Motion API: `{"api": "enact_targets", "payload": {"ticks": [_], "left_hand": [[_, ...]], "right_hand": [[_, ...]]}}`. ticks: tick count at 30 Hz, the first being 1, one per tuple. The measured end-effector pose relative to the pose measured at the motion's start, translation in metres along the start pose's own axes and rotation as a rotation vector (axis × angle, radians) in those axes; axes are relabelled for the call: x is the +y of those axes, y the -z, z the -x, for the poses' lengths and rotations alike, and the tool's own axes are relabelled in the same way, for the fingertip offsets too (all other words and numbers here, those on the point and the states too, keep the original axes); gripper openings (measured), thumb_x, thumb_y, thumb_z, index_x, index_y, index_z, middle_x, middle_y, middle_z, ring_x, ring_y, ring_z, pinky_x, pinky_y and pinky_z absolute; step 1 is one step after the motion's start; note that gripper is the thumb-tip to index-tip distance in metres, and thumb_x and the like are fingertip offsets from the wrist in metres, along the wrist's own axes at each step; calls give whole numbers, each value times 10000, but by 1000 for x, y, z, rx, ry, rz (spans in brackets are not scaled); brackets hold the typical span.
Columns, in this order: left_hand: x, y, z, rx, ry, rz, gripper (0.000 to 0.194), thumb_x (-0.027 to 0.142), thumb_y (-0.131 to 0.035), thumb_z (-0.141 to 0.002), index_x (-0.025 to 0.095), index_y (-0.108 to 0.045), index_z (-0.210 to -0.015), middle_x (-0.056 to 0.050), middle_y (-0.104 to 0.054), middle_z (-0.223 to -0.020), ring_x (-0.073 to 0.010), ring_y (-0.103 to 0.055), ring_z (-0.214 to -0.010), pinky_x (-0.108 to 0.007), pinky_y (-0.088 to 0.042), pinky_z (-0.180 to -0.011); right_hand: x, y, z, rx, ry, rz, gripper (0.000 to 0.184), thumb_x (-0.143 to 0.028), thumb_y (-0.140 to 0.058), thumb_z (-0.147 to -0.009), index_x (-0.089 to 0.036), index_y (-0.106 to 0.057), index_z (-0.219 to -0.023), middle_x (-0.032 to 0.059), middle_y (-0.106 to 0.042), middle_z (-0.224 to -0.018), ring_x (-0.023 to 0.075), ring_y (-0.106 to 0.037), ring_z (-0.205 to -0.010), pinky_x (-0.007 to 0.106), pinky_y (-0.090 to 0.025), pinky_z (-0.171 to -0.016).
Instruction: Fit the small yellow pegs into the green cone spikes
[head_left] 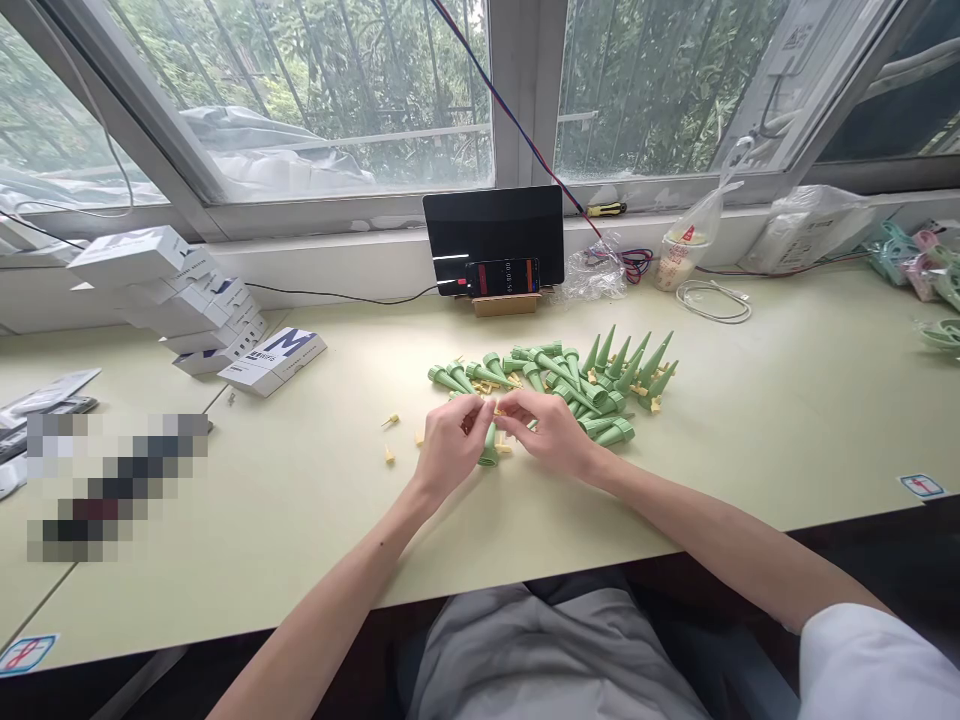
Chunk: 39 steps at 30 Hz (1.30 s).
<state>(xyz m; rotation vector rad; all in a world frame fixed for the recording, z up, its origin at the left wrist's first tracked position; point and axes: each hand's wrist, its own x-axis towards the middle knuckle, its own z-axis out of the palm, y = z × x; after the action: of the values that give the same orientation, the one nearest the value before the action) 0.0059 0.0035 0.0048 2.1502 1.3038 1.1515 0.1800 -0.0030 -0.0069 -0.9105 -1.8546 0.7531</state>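
My left hand (454,438) is closed around a green plant watering spike (489,452), whose wide capped end points down toward me. Its tip is hidden by the fingers. Close beside it, my right hand (547,430) makes a pinch at the spike's upper end; a bit of yellow shows there, but I cannot tell whether it is held. Just beyond both hands lies a heap of green spikes (577,380), with small yellow valve pieces among them. A few loose yellow pieces (390,456) rest to the left of my left hand.
A phone with a running timer (504,277) leans on a black tablet (495,225) by the window. White boxes (274,360) are stacked at the left. At the back right are a bagged cup (681,255), a white cable (712,303) and pastel plastic items (919,262).
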Motion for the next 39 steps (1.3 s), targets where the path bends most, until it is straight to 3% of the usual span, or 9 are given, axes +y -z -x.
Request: {"api": "enact_targets", "payload": {"ticks": [6,13,20,31,39], "left_hand": [[0,1,1,35,-7,5,343,312,-545,-949,178,-512,-636,36,-437,-560,-94,-352,-511,-244,-315,-512],[2,0,0,47,-22,30,342,309,-558,-944,178,-501,-633,38,-435,-556,-90,-351,-508,-240,-317,-502],[2,0,0,50,-41,31,351,307,-557,-949,177,-486,-630,38,-431,-559,-87,-346,-508,-240,-316,-504],[1,-1,1,54,-61,30,346,306,-557,-951,180,-485,-637,38,-431,-565,-89,-350,-515,-241,-321,-512],[5,0,1,41,-46,63,220,283,-578,-933,185,-567,-737,23,-529,-636,-95,-434,-547,-233,-371,-528]], "right_hand": [[4,-1,0,-2,-151,-287,206,-379,-635,-929,-183,-665,-984,34,-666,-864,161,-658,-727,308,-561,-696],[11,-3,-4,21,-200,-509,234,-401,-703,-875,-177,-659,-928,10,-646,-764,138,-640,-644,286,-547,-626],[1,0,-6,18,-260,-546,286,-445,-713,-856,-166,-659,-879,-12,-620,-677,123,-613,-579,272,-528,-576],[3,0,-6,26,-316,-548,352,-511,-691,-860,-161,-648,-864,-1,-624,-740,111,-616,-580,260,-525,-565],[4,-1,-6,26,-305,-539,352,-509,-683,-868,-159,-642,-847,-2,-623,-738,109,-619,-576,257,-528,-562]]}}
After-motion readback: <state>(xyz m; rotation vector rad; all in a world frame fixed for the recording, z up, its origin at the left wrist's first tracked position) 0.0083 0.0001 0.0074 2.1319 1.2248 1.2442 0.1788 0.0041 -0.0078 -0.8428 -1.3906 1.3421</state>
